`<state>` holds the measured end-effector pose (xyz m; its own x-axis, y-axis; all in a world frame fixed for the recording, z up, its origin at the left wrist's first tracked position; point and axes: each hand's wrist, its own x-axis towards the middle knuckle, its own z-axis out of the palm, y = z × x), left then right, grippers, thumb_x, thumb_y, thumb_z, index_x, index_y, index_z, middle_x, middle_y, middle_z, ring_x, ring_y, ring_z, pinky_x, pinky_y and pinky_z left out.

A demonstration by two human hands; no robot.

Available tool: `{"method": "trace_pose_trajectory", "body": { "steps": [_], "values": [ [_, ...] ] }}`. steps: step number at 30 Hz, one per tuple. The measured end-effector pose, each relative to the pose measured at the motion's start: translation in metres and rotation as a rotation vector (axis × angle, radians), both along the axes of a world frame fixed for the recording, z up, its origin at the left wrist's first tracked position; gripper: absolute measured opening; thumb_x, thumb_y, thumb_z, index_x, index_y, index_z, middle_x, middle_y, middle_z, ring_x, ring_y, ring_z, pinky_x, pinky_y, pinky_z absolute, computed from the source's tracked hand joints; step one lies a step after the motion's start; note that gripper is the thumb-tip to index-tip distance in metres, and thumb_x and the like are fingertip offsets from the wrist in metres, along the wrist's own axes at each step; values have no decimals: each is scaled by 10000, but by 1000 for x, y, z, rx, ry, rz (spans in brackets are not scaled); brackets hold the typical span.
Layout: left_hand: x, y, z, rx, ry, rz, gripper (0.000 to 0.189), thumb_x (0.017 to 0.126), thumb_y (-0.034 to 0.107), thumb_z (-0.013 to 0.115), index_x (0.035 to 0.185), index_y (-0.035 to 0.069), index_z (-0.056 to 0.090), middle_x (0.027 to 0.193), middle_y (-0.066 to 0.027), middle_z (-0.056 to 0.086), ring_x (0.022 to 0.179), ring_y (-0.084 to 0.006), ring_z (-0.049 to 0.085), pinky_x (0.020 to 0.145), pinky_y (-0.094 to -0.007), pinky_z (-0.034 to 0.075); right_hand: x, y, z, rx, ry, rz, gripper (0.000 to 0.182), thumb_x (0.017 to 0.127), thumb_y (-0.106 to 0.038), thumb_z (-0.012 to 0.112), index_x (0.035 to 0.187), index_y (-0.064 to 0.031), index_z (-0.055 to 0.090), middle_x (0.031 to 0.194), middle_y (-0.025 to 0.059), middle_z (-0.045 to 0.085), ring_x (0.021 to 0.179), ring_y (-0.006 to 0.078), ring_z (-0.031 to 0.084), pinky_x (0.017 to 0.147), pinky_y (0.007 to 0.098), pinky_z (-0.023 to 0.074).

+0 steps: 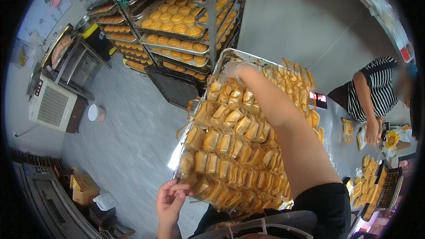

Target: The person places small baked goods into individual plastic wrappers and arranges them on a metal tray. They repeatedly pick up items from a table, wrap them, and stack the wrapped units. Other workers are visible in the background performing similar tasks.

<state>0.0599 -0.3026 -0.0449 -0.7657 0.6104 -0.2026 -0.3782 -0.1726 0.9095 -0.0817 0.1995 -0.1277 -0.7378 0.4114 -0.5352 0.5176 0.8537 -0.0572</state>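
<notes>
Before me a metal baking tray (pixel 229 53) is packed with rows of golden pastries in clear plastic wrappers (pixel 237 146). My right hand (pixel 234 69), in a thin clear glove, reaches to the tray's far left corner, beside the bare, darkened metal. Its fingers are partly hidden, so its grip is unclear. At the near left corner, my left hand (pixel 171 199) has bent fingers against the tray's edge and the closest wrapped pastry. Whether those fingers grip anything cannot be made out. Some wrapper ends stick out past the tray's left edge.
Beyond the tray stands a rack (pixel 211 16) loaded with trays of round pastries (pixel 179 18). A dark tray (pixel 174 86) leans below it. To the right, a person (pixel 372 89) handles packages at a metal table (pixel 335 136). A white bucket (pixel 96 113) stands on the floor.
</notes>
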Motion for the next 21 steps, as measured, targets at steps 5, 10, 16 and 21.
{"method": "trace_pose_trajectory", "body": {
  "steps": [5, 10, 16, 21],
  "values": [
    [12, 18, 15, -37, 21, 12, 345, 873, -18, 554, 1204, 0, 460, 1024, -169, 632, 848, -214, 618, 788, -338, 500, 48, -34, 100, 91, 318, 76, 388, 915, -352, 447, 1128, -77, 621, 1137, 118, 615, 1025, 338, 574, 883, 412, 446],
    [44, 50, 36, 16, 121, -59, 307, 868, 5, 573, 1162, -3, 483, 982, -159, 640, 843, -214, 616, 769, -351, 512, 185, -66, 169, 210, 1131, 118, 260, 889, -282, 546, 1004, -72, 648, 1005, 143, 642, 945, 309, 603, 835, 390, 465],
    [133, 97, 65, 80, 78, -439, 262, 881, 38, 554, 1138, 5, 517, 962, -137, 651, 804, -184, 629, 646, -321, 552, 482, -130, 195, 222, 580, -592, 330, 838, -343, 653, 745, -28, 624, 696, 90, 639, 551, 207, 586, 498, 320, 429],
    [219, 144, 52, -192, -54, -1247, 225, 924, 96, 530, 1125, 1, 557, 990, -148, 658, 749, -179, 670, 627, -268, 565, 635, -212, 76, -53, 95, -1321, 571, 731, -516, 697, 1044, -42, 641, 973, 182, 646, 970, 295, 610, 873, 382, 463]
  ]
}}
